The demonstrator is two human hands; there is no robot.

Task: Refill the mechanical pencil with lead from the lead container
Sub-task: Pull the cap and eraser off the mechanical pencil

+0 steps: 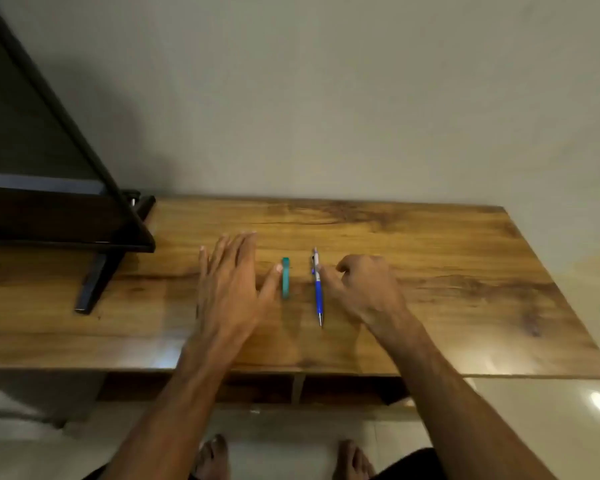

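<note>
**Nothing refilled yet: both hands only at the things**

The left thumb lay stretched out with its tip against the side of the teal lead container. The other fingers of that hand were straight and close together, flat over the wood, holding nothing. The right hand's fingers were loosely curled, and one tip touched the right side of the pencil about midway along the barrel. No finger showed on the far side of the barrel, so I took it for a touch and not a grip.

The left hand and right hand flanked the two things, which lay side by side, near but apart, in the middle of the table. The pencil's tip pointed toward the person. Whether the container was capped I could not make out.

By my reckoning the job stood at its very start. Neither thing had been lifted or opened, and no lead was out. Left to do: pick both up, open them, pass a lead across and close the pencil.

A dark stand stood at the table's left end.
</note>
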